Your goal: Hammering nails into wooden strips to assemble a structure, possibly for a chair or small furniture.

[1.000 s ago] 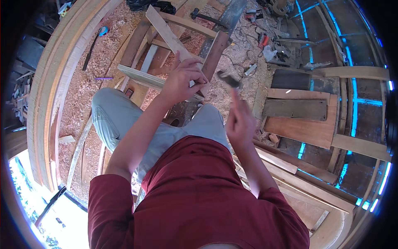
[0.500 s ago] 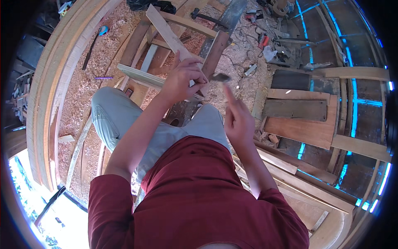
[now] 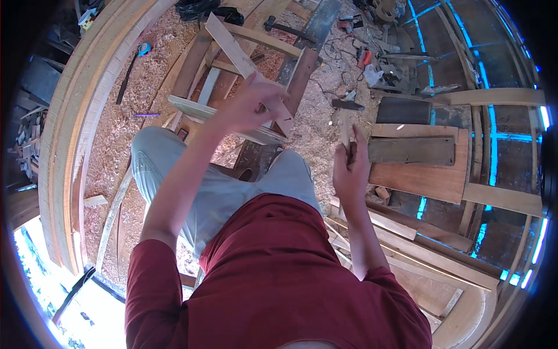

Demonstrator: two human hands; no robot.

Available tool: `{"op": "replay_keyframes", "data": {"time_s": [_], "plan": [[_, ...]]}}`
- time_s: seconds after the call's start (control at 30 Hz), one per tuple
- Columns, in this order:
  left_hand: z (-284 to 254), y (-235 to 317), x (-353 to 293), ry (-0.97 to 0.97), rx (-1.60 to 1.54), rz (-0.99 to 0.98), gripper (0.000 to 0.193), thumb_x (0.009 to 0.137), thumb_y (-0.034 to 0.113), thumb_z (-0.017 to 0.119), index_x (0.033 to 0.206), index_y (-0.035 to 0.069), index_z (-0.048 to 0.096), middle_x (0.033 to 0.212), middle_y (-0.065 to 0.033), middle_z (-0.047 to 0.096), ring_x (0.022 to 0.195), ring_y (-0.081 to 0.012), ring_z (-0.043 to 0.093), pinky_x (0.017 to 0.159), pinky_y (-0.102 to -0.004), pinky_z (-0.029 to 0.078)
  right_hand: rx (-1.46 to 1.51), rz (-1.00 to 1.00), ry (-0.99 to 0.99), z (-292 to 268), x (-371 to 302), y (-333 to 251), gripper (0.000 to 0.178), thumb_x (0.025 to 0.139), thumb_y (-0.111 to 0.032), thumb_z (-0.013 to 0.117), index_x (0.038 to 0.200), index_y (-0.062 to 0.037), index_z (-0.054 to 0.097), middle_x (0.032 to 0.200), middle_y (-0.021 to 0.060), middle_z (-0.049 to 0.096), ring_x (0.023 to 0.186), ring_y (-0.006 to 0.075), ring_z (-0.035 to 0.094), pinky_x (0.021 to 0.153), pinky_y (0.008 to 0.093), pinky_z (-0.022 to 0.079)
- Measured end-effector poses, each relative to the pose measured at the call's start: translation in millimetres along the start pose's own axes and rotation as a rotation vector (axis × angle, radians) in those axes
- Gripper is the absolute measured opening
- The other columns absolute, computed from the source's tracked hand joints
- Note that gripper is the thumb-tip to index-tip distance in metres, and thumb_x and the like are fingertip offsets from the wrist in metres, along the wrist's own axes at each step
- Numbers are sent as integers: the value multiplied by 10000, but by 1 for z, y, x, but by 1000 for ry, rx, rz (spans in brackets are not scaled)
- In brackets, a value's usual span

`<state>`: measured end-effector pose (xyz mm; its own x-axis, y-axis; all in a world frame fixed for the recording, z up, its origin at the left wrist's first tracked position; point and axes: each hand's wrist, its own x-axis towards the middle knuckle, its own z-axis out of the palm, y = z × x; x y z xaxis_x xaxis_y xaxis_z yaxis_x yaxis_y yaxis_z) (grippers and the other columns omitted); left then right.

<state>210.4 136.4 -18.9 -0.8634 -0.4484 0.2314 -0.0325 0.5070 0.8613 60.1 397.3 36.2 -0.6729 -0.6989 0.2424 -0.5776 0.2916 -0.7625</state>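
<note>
My right hand (image 3: 351, 166) is closed around the pale wooden handle of a hammer (image 3: 349, 105), its dark head raised to the right of the wooden frame. Over a narrow light board (image 3: 231, 49) is my left hand (image 3: 251, 106), slightly blurred, fingers apart and holding nothing that I can see. That board lies slantwise across a rectangular wooden frame (image 3: 302, 84), its near end resting at the frame's near right corner. A small dark spot, perhaps a nail, shows near this end. Whether my left hand touches the board is unclear.
Wood shavings (image 3: 157, 87) cover the floor. Another hammer (image 3: 288, 29) lies beyond the frame. A blue tape measure (image 3: 144, 49) and purple pencil (image 3: 146, 115) lie left. Long curved planks (image 3: 64, 139) stand far left; a red power tool (image 3: 364, 58), cords and wood panels (image 3: 418, 174) lie right.
My right hand has swung the hammer away to the right, off the board's end. My left hand has drawn back slightly from that end, and its fingers have loosened.
</note>
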Motion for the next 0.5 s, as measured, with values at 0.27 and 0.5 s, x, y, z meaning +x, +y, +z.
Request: {"op": "replay_keyframes", "data": {"time_s": [0.27, 0.5], "plan": [[-74, -81, 83, 418, 778, 256, 343, 978, 371, 665, 1215, 135, 741, 1310, -91, 690, 1329, -325, 559, 1180, -548, 357, 228, 507, -87, -52, -66, 6, 245, 1052, -61, 580, 1293, -28, 606, 793, -36, 541, 601, 15, 464, 500, 200, 370], [-63, -92, 91, 251, 879, 115, 358, 967, 396, 586, 1211, 195, 753, 1382, -67, 660, 1366, -312, 526, 1231, -575, 258, 9, 418, -18, -97, -94, -5, 313, 1044, -50, 598, 1353, -5, 601, 843, -12, 597, 634, 39, 521, 535, 212, 430]]}}
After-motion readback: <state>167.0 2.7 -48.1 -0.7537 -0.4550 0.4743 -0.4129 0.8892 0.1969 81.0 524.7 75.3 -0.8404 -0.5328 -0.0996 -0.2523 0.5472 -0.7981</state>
